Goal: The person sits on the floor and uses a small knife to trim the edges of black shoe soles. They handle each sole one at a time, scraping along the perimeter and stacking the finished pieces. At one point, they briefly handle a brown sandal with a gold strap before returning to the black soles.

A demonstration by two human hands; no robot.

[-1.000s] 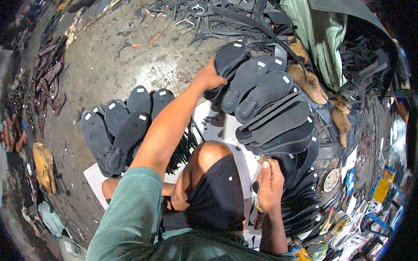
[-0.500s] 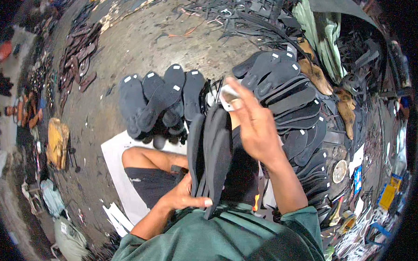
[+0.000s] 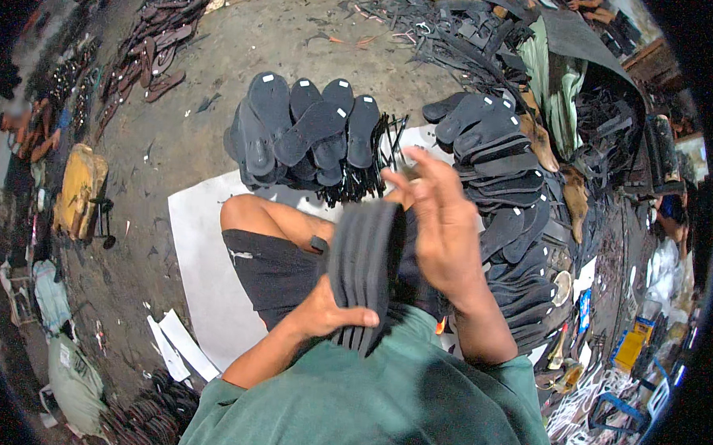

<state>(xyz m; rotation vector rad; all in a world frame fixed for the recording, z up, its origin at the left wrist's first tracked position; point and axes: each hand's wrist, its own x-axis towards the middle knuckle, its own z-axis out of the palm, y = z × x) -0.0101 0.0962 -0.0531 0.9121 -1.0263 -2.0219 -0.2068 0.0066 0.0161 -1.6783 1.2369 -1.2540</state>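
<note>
Fingers (image 3: 360,316) of the left hand (image 3: 318,310) wrap a stack of black soles (image 3: 360,258) before the green shirt (image 3: 341,397), the right hand's (image 3: 448,246) blurred ones part loosely beside it, grasp unclear, over white sheet (image 3: 204,252) on grimy floor (image 3: 145,241) edged with scraps (image 3: 468,40).

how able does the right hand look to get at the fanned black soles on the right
Probably yes: the right hand is close to the fanned black soles, with nothing visible between them. The left hand holds a separate sole bundle; blur hides whether the right holds anything.
</note>
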